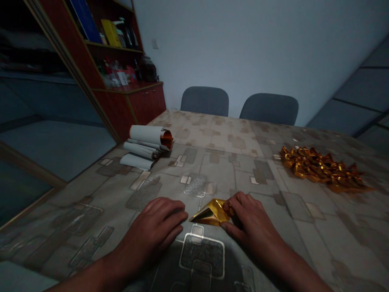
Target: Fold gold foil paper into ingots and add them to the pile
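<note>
A piece of shiny gold foil paper (212, 213), folded to a point on its left side, lies at the front middle of the table. My right hand (251, 217) pinches its right end, the thumb at the lower edge and the fingers curled over the top. To the left of the paper rests my left hand (162, 221), its fingers loosely bent and a little apart; it holds nothing. A small gap separates those fingertips from the paper's pointed tip. The underside of the paper, inside my right grip, is hidden.
Rows of folded gold foil pieces (322, 168) stand on the right of the patterned tablecloth (212, 156). Curled sheets (146, 136), pale outside and coppery inside, lie at the left. Two grey chairs (205, 100) stand behind the table, near a wooden cabinet (142, 101).
</note>
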The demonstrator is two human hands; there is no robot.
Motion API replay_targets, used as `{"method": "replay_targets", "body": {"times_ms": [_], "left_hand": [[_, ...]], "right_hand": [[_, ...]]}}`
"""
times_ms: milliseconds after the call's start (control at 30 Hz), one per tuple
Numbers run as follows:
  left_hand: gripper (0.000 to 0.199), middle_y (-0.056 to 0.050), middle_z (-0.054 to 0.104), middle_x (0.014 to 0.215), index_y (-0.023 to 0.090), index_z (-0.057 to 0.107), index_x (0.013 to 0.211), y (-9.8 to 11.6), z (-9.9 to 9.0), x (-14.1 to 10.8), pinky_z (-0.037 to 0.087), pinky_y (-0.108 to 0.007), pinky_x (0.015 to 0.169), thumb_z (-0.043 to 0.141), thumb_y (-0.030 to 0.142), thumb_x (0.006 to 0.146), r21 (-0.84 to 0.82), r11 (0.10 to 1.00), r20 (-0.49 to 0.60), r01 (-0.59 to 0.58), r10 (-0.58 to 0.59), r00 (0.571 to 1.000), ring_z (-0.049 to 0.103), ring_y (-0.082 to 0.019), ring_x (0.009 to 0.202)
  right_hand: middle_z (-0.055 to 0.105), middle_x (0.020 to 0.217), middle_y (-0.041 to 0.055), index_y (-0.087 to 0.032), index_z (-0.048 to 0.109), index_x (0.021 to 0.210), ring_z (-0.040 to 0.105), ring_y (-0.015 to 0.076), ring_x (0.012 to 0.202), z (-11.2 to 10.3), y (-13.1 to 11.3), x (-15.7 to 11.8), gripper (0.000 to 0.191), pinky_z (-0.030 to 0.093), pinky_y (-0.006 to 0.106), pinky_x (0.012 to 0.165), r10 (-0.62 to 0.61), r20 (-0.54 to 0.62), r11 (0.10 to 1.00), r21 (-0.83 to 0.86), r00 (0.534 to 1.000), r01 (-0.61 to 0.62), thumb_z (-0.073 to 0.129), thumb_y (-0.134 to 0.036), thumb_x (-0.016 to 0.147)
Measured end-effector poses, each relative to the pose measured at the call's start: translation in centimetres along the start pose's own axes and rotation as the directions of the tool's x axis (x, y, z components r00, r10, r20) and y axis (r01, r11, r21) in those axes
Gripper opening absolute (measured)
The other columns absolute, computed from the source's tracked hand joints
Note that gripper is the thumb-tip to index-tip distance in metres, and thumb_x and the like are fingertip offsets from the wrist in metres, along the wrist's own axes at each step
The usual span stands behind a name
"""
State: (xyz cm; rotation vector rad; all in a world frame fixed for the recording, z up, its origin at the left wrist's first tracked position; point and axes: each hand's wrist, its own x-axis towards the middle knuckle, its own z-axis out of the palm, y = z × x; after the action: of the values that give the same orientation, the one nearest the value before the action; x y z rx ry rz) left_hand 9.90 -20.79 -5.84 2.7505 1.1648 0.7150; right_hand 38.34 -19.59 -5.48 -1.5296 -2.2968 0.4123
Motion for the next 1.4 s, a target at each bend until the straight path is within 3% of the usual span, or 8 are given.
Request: {"method": "replay_targets", "body": {"times_ms": [67, 233, 367, 567, 800, 900, 1067, 1400], "left_hand": [[0.015, -0.006, 0.064, 0.109, 0.021, 0.065, 0.106, 0.2, 0.2, 0.9, 0.048, -0.038, 0.083, 0.057, 0.017, 0.094, -0.106, 0.991, 0.070, 0.078, -0.070, 0.995, 0.059, -0.024, 0.099], [0.008, -0.005, 0.058, 0.105, 0.021, 0.065, 0.093, 0.2, 0.9, 2.8, 0.045, -0.039, 0.084, 0.063, 0.015, 0.089, -0.210, 0.960, 0.186, 0.185, -0.146, 0.972, 0.055, -0.024, 0.100], [0.009, -0.004, 0.058, 0.107, 0.021, 0.064, 0.093, 0.0, 1.2, 2.9, 0.042, -0.038, 0.086, 0.065, 0.013, 0.088, -0.247, 0.947, 0.203, 0.204, -0.155, 0.967, 0.054, -0.024, 0.103], [0.011, -0.003, 0.059, 0.108, 0.022, 0.065, 0.095, 0.0, 1.5, 2.5, 0.041, -0.036, 0.085, 0.068, 0.015, 0.087, -0.257, 0.941, 0.167, 0.219, -0.180, 0.969, 0.055, -0.023, 0.102], [0.023, -0.003, 0.061, 0.093, 0.025, 0.063, 0.108, 1.5, 1.4, 0.6, 0.040, -0.035, 0.073, 0.055, 0.011, 0.091, -0.015, 0.992, 0.055, 0.127, -0.126, 0.990, 0.054, -0.021, 0.081], [0.037, -0.001, 0.060, 0.086, 0.030, 0.060, 0.117, 2.0, 1.2, -0.2, 0.038, -0.034, 0.067, 0.055, 0.009, 0.087, 0.128, 0.988, 0.108, 0.080, -0.095, 0.990, 0.052, -0.020, 0.072], [0.056, -0.001, 0.061, 0.096, 0.036, 0.051, 0.131, 2.0, 0.8, -0.4, 0.042, -0.036, 0.071, 0.060, 0.010, 0.082, 0.197, 0.979, 0.257, 0.047, -0.098, 0.961, 0.055, -0.022, 0.078], [0.054, -0.004, 0.059, 0.104, 0.035, 0.052, 0.131, 1.7, 0.8, -0.1, 0.044, -0.040, 0.073, 0.064, 0.015, 0.083, 0.155, 0.985, 0.318, 0.074, -0.121, 0.940, 0.055, -0.025, 0.084]], "right_hand": [[0.062, 0.095, 0.0057, -0.023, 0.063, 0.090, 0.057, 0.0288, 0.090, 0.0, 0.1, 0.0, 0.026, 0.043, 0.042, 0.077, -0.004, -0.006, 1.000, 0.022, 1.000, 0.004, 0.080, -0.012, 0.074], [0.061, 0.097, 0.0039, -0.024, 0.064, 0.099, 0.056, 0.0269, 0.093, 0.5, -0.2, 0.1, 0.030, 0.039, 0.043, 0.082, -0.097, -0.034, 0.989, 0.105, 0.995, 0.100, 0.069, -0.004, 0.076], [0.060, 0.093, 0.0031, -0.022, 0.062, 0.095, 0.055, 0.0248, 0.091, 1.3, -1.4, 0.6, 0.028, 0.038, 0.040, 0.081, -0.117, 0.009, 0.975, 0.190, 0.993, 0.113, 0.059, 0.001, 0.079], [0.058, 0.079, -0.0001, -0.021, 0.059, 0.072, 0.054, 0.0230, 0.079, 2.8, -2.5, 1.3, 0.019, 0.032, 0.037, 0.075, 0.007, -0.069, 0.979, 0.206, 0.998, 0.007, 0.074, -0.013, 0.080], [0.061, 0.078, -0.0012, -0.022, 0.062, 0.072, 0.055, 0.0230, 0.078, 3.6, -2.3, 1.3, 0.019, 0.030, 0.036, 0.075, -0.004, -0.137, 0.982, 0.185, 0.990, 0.029, 0.076, -0.012, 0.078], [0.061, 0.079, -0.0007, -0.023, 0.062, 0.074, 0.055, 0.0237, 0.079, 3.6, -2.2, 1.1, 0.018, 0.031, 0.037, 0.075, -0.017, -0.130, 0.985, 0.170, 0.991, 0.039, 0.076, -0.013, 0.079], [0.060, 0.080, 0.0008, -0.023, 0.060, 0.077, 0.054, 0.0246, 0.079, 3.5, -2.2, 1.0, 0.016, 0.031, 0.038, 0.075, -0.038, -0.124, 0.987, 0.150, 0.992, 0.057, 0.074, -0.017, 0.083], [0.060, 0.082, 0.0013, -0.023, 0.059, 0.078, 0.054, 0.0251, 0.081, 3.3, -2.1, 1.1, 0.015, 0.030, 0.038, 0.075, -0.044, -0.092, 0.988, 0.143, 0.995, 0.057, 0.070, -0.015, 0.085]]}}
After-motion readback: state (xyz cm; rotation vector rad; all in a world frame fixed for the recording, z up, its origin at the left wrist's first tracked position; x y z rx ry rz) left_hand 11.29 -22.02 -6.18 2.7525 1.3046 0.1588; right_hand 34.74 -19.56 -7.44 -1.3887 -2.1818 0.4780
